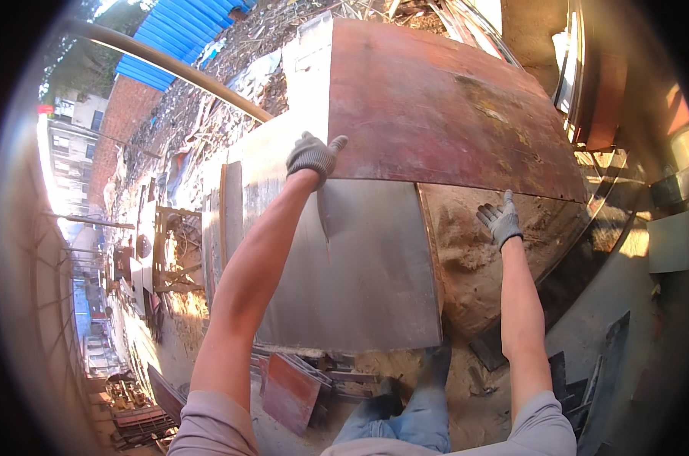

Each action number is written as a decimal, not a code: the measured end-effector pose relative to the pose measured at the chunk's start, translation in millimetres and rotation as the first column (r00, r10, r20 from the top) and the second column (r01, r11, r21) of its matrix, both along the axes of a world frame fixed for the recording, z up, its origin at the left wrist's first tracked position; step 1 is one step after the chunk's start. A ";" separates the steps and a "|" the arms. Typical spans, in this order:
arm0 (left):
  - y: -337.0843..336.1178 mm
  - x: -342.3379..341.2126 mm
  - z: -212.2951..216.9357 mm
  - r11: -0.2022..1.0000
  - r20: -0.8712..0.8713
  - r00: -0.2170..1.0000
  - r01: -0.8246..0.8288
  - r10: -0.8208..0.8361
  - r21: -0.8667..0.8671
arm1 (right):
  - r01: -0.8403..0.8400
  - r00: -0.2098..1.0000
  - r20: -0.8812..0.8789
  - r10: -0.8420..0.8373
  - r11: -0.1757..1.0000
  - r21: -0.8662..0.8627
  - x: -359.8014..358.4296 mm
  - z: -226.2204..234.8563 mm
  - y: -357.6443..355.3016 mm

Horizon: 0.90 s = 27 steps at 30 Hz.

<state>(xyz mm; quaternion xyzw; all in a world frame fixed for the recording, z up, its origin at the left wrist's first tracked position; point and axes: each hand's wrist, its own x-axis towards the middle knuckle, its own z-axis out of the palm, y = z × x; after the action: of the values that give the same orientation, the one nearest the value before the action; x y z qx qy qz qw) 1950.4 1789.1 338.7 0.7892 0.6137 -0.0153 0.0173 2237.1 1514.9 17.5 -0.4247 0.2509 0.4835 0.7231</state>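
Note:
A large reddish-brown flat panel, worn and stained, lies across the far part of the pile in front of me. My left hand, in a grey knit glove, is at the panel's near left corner. Its thumb overlaps the reddish surface, and the fingers are apart. A smooth grey board lies below that hand, nearer to me. My right hand, gloved too, has its fingers spread beside the panel's near edge. Under it is a sandy, dirt-covered brown surface. Whether either palm presses on anything is hidden.
A long pole slants in from the upper left. Scrap wood and debris cover the ground beyond, near blue corrugated sheeting. A small reddish board leans by my legs. More boards stand at the lower right.

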 end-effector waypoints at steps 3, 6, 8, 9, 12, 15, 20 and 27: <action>12.4 1.3 -29.4 0.915 0.291 0.908 -0.188 0.300 -0.357 | 0.165 0.985 -0.071 -0.157 0.978 0.129 21.8 -44.6 35.6; -23.2 -4.4 -48.7 0.954 0.234 0.935 -0.220 0.266 -0.203 | 0.242 0.962 0.117 -0.247 0.969 0.060 52.5 -68.2 37.4; -66.4 -4.2 -45.9 0.975 0.269 0.944 -0.153 0.192 -0.159 | 0.305 0.933 0.197 -0.302 0.952 0.016 71.7 -55.8 17.0; -89.1 -2.4 -39.7 0.962 0.271 0.937 -0.166 0.222 -0.215 | 0.276 0.923 0.252 -0.291 0.957 0.092 83.4 -39.3 -3.7; -163.6 -41.8 -1.7 0.957 0.335 0.913 -0.155 0.234 -0.246 | 0.300 0.904 0.310 -0.294 0.954 0.031 79.4 24.8 -87.2; -234.9 -88.1 37.1 0.954 0.396 0.887 -0.137 0.238 -0.267 | 0.201 0.916 0.333 -0.222 0.975 0.097 38.0 93.1 -187.8; -399.3 -205.7 61.5 0.937 0.417 0.877 -0.097 0.241 -0.337 | 0.266 0.908 0.354 -0.224 0.961 -0.076 -72.9 162.1 -381.6; -681.1 -406.9 34.7 0.906 0.530 0.793 -0.061 0.299 -0.419 | 0.180 0.851 0.497 -0.171 0.983 0.029 -258.2 235.2 -689.1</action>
<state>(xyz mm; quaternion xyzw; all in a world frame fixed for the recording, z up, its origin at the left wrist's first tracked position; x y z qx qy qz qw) 1543.5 1108.0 373.3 0.6732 0.6371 0.1103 0.3587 1978.8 825.8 252.7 -0.5168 0.0981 0.2874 0.8004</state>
